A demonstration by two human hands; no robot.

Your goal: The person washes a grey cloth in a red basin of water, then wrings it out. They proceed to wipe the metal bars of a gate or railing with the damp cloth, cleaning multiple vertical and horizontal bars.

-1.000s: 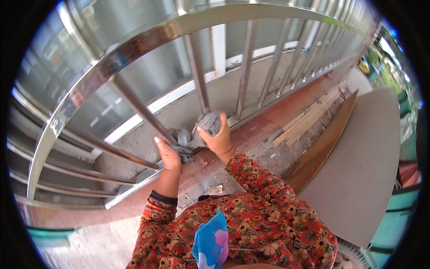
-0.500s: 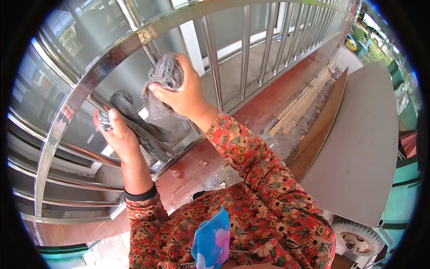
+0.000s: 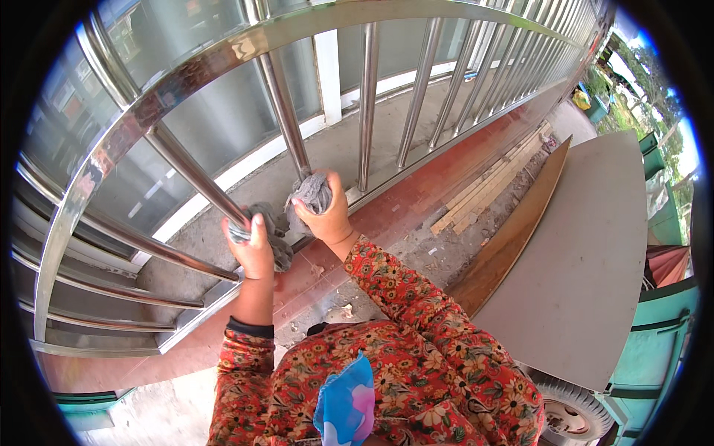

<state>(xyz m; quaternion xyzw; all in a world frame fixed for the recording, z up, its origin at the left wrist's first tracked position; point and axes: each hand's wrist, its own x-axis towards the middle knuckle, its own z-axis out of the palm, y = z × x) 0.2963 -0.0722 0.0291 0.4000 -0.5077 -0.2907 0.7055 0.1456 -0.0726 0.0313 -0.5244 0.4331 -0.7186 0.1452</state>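
Note:
My left hand [image 3: 254, 254] is closed around a dark grey rag [image 3: 280, 244], wrapped on the lower part of a shiny metal bar [image 3: 195, 175]. Part of the cloth hangs down behind the fingers. Beside it, my right hand [image 3: 332, 217] grips a bunched lighter grey rag [image 3: 313, 192] against the foot of the neighbouring metal bar [image 3: 281, 104]. Both bars belong to a railing, whose curved, polished top rail [image 3: 195, 72] passes beyond my hands. Floral red sleeves cover my forearms.
Behind the railing are a window with a white frame [image 3: 327, 70] and a concrete ledge. A reddish tiled strip [image 3: 401, 204] runs along its base. To the right lie wooden planks [image 3: 487, 182], a large grey board [image 3: 569, 260] and a wheel [image 3: 571, 413].
Both hands have slid down their bars with the rags, from higher on the railing to near its base. The view has shifted slightly too.

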